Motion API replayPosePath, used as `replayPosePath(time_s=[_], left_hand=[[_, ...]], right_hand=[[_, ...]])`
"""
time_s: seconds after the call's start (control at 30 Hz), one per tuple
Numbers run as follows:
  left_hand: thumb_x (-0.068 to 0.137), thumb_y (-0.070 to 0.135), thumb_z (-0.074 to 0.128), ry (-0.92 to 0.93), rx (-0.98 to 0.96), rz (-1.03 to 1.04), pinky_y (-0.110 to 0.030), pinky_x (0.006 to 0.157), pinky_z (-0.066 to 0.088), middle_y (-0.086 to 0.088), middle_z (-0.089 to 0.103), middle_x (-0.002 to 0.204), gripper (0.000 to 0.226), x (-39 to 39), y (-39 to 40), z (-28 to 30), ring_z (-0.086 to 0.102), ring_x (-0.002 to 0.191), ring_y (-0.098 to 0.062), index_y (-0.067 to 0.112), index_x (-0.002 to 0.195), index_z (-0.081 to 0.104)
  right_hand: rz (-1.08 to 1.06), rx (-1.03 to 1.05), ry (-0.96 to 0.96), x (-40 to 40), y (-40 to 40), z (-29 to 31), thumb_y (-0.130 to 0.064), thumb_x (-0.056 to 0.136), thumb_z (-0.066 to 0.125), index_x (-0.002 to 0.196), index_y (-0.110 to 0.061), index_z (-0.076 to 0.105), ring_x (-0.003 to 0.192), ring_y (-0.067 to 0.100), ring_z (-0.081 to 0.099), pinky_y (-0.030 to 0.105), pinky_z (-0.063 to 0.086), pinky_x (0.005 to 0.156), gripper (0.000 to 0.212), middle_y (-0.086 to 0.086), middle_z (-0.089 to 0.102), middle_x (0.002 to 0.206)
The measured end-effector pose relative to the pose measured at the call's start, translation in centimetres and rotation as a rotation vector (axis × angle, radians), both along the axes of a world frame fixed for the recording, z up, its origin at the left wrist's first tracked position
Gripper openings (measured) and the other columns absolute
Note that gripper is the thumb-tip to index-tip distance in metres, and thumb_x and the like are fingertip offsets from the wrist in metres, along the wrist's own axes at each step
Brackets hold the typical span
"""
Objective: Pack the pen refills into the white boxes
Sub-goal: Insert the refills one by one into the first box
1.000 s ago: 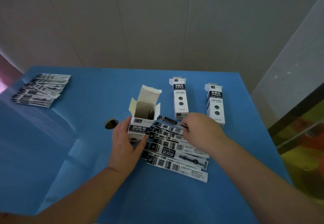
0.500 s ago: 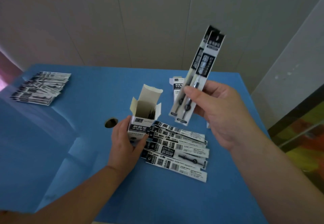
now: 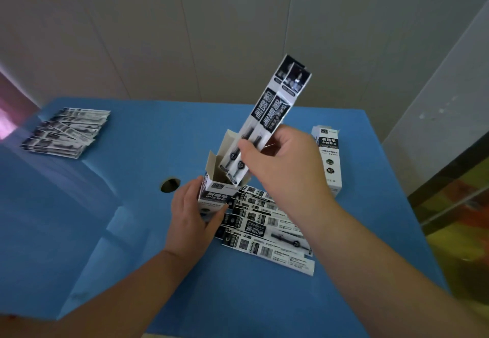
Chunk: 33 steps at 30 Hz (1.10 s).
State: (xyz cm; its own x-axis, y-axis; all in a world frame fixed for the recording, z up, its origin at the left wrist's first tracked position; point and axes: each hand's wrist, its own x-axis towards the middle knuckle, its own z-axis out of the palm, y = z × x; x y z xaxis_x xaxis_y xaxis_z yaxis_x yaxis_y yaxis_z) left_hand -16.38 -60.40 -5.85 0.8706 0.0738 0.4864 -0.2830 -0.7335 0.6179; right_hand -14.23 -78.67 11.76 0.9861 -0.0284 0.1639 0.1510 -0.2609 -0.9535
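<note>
Pale wall panels rise behind a blue table [image 3: 132, 231] with a round hole [image 3: 170, 185] near its middle. At centre the left hand [image 3: 191, 218] grips an open white box [image 3: 215, 194] standing upright. From 1 o'clock the right hand [image 3: 285, 168] pinches 2 pen refill packets [image 3: 275, 107] – tilted, their lower ends inside the box mouth. More refill packets [image 3: 267, 229] lie fanned at 5 o'clock, touching the box. Another stack [image 3: 66, 132] sits at 10 o'clock – well apart. A closed white box [image 3: 329, 160] stands at 3 o'clock.
</note>
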Motion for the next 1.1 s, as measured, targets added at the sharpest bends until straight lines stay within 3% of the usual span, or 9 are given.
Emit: replayPosePath(time_s=[0.27, 0.37, 0.47, 0.53, 0.67, 0.77, 0.9, 1.0, 1.1], left_hand=[[0.082, 0.007, 0.088, -0.006, -0.003, 0.005, -0.069, 0.100, 0.052, -0.028, 0.055, 0.133, 0.073, 0.0, 0.1, -0.2, 0.055, 0.125, -0.048, -0.012, 0.140, 0.049], [0.082, 0.009, 0.086, 0.005, -0.022, -0.001, -0.068, 0.101, 0.051, -0.025, 0.054, 0.135, 0.074, -0.1, 0.2, -0.2, 0.053, 0.128, -0.045, -0.009, 0.143, 0.048], [0.085, 0.020, 0.080, 0.010, -0.042, 0.007, -0.066, 0.103, 0.050, -0.022, 0.054, 0.136, 0.072, 0.1, 0.3, -0.1, 0.050, 0.129, -0.040, -0.006, 0.144, 0.048], [0.083, 0.013, 0.085, 0.020, -0.054, 0.017, -0.065, 0.103, 0.050, -0.022, 0.055, 0.136, 0.074, 0.2, 0.3, -0.1, 0.050, 0.128, -0.038, -0.005, 0.144, 0.048], [0.086, 0.019, 0.080, 0.049, -0.065, 0.016, -0.063, 0.101, 0.052, -0.021, 0.055, 0.135, 0.070, 0.1, 0.4, -0.1, 0.049, 0.128, -0.035, -0.006, 0.144, 0.049], [0.087, 0.020, 0.081, 0.089, -0.096, 0.022, -0.063, 0.103, 0.051, -0.019, 0.053, 0.136, 0.070, 0.0, 0.3, 0.0, 0.049, 0.129, -0.036, -0.004, 0.144, 0.049], [0.087, 0.017, 0.083, 0.158, -0.142, 0.052, -0.062, 0.109, 0.048, -0.014, 0.051, 0.138, 0.069, 0.1, 0.3, 0.1, 0.046, 0.133, -0.031, 0.001, 0.145, 0.049], [0.087, 0.018, 0.083, 0.162, -0.142, 0.048, -0.061, 0.111, 0.046, -0.015, 0.051, 0.139, 0.070, 0.0, 0.3, 0.1, 0.045, 0.134, -0.031, 0.002, 0.146, 0.048], [0.087, 0.017, 0.083, 0.163, -0.150, 0.045, -0.058, 0.112, 0.047, -0.014, 0.050, 0.140, 0.072, 0.0, 0.3, 0.1, 0.043, 0.135, -0.027, 0.004, 0.148, 0.046]], right_hand=[[0.009, -0.131, -0.054, 0.6, 0.3, 0.4, -0.025, 0.087, 0.074, 0.068, -0.015, 0.064, 0.045, 0.002, 0.058, 0.013, 0.041, 0.038, 0.024, -0.010, 0.069, 0.063], [0.104, -0.248, 0.004, 0.6, 0.4, 0.3, -0.039, 0.085, 0.076, 0.068, -0.023, 0.061, 0.050, -0.003, 0.060, 0.012, 0.039, 0.037, 0.027, -0.023, 0.065, 0.061], [0.156, -0.356, -0.045, 0.4, 0.2, 0.3, -0.071, 0.077, 0.066, 0.093, -0.032, 0.063, 0.065, -0.002, 0.060, 0.014, 0.042, 0.048, 0.042, -0.018, 0.064, 0.078], [0.103, -0.335, -0.108, 0.7, -0.3, 0.2, -0.083, 0.076, 0.053, 0.115, -0.041, 0.059, 0.073, 0.001, 0.056, 0.018, 0.042, 0.061, 0.057, -0.018, 0.060, 0.093], [-0.016, -0.242, -0.179, 1.9, -2.0, -1.1, -0.064, 0.092, 0.049, 0.110, -0.034, 0.063, 0.074, 0.005, 0.055, 0.022, 0.041, 0.068, 0.038, -0.012, 0.060, 0.092], [-0.004, -0.502, -0.105, 3.0, -4.1, -3.3, -0.046, 0.096, 0.058, 0.115, -0.031, 0.064, 0.078, 0.002, 0.055, 0.022, 0.039, 0.066, 0.025, -0.015, 0.058, 0.097], [0.243, -1.017, 0.129, 2.9, -5.8, -6.5, -0.055, 0.088, 0.068, 0.128, -0.023, 0.063, 0.104, 0.018, 0.059, 0.034, 0.049, 0.083, 0.051, -0.003, 0.061, 0.115], [0.369, -1.146, 0.188, 2.3, -6.0, -8.2, -0.060, 0.084, 0.070, 0.120, -0.019, 0.063, 0.106, 0.022, 0.057, 0.039, 0.051, 0.086, 0.055, 0.000, 0.058, 0.110], [0.454, -1.159, 0.156, 1.8, -5.4, -9.4, -0.050, 0.090, 0.067, 0.120, -0.020, 0.060, 0.107, 0.023, 0.055, 0.037, 0.049, 0.082, 0.043, -0.001, 0.056, 0.109]])
